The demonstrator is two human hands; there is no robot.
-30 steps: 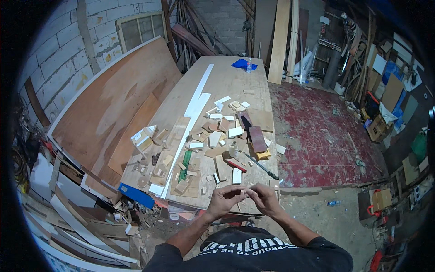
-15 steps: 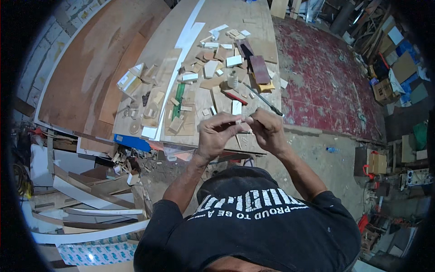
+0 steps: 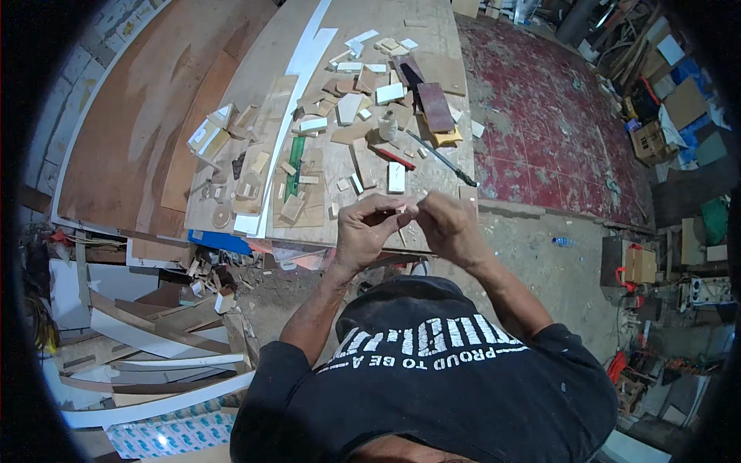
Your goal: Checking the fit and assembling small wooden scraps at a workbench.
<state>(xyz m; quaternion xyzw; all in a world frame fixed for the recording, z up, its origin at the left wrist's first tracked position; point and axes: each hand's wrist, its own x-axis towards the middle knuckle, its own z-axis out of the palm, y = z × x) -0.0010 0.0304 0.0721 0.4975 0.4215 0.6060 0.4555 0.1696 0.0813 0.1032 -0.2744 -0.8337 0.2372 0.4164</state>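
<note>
Over the near edge of the plywood workbench (image 3: 428, 46), my hands meet fingertip to fingertip. My left hand (image 3: 363, 233) is closed, thumb and forefinger pinching a small pale piece (image 3: 402, 208), too small to name. Against it, my right hand (image 3: 454, 230) has its fingers bent in and closed; what they hold, if anything, is hidden. A white rectangular block (image 3: 396, 177) lies just beyond the fingertips. Farther off are a red slim tool (image 3: 396, 157), a small translucent bottle (image 3: 387, 126) and a long thin tool with a dark end (image 3: 441, 156).
Wood offcuts (image 3: 349, 109) crowd the bench's middle, beside a dark red board (image 3: 436, 108). Leftward lie a green strip (image 3: 295, 168) and a small box-like wooden assembly (image 3: 208, 139). Scrap boards (image 3: 154, 328) pile up at lower left. A plastic bottle (image 3: 563, 241) lies on the floor at right.
The view has shifted slightly, so the bench things appear a little farther left and up. My right hand has turned at the wrist; my left keeps its pinch.
</note>
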